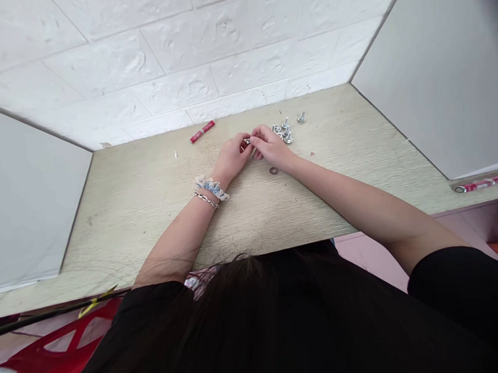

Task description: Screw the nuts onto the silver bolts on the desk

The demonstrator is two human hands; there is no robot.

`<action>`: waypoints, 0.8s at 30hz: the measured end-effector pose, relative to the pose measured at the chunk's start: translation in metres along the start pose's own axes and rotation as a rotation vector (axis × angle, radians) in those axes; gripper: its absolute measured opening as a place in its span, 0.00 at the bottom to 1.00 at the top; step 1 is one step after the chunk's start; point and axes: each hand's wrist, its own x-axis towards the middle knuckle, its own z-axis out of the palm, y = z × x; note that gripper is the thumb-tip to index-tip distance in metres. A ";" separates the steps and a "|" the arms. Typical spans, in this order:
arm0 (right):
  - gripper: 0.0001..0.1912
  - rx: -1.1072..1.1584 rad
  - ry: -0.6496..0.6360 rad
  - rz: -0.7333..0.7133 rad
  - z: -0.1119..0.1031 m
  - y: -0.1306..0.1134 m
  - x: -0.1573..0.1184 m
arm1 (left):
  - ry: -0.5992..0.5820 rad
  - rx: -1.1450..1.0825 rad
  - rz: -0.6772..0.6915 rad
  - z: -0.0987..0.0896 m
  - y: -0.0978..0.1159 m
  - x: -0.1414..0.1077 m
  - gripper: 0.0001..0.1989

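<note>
My left hand (233, 155) and my right hand (268, 145) meet over the middle of the wooden tabletop (150, 196). Between their fingertips is a small metal piece (248, 142), mostly covered by the fingers, and both hands pinch at it. Just beyond my right hand lies a cluster of silver bolts with wide round bases (287, 136), partly hidden by that hand. One more such bolt (301, 117) stands apart to the right. A flat washer (273, 171) rests on the table below my right hand.
A red tube (202, 132) lies near the white brick-patterned wall (187, 85). White panels border the table at left (26, 196) and right (438, 79). A red patterned rod (484, 183) is at the right edge, and a red plastic object (58, 349) is below left.
</note>
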 end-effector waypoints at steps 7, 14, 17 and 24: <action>0.03 0.015 0.003 0.013 0.000 -0.001 0.000 | 0.009 -0.013 -0.011 -0.001 -0.001 0.000 0.11; 0.04 0.029 -0.004 0.023 -0.001 -0.002 -0.001 | 0.016 -0.037 -0.023 0.000 -0.002 0.001 0.11; 0.05 0.034 -0.005 0.020 -0.001 0.000 0.000 | 0.011 -0.043 -0.021 0.000 -0.002 0.000 0.11; 0.04 0.028 -0.002 0.006 -0.001 0.004 0.003 | -0.004 -0.037 -0.005 -0.001 0.000 0.000 0.11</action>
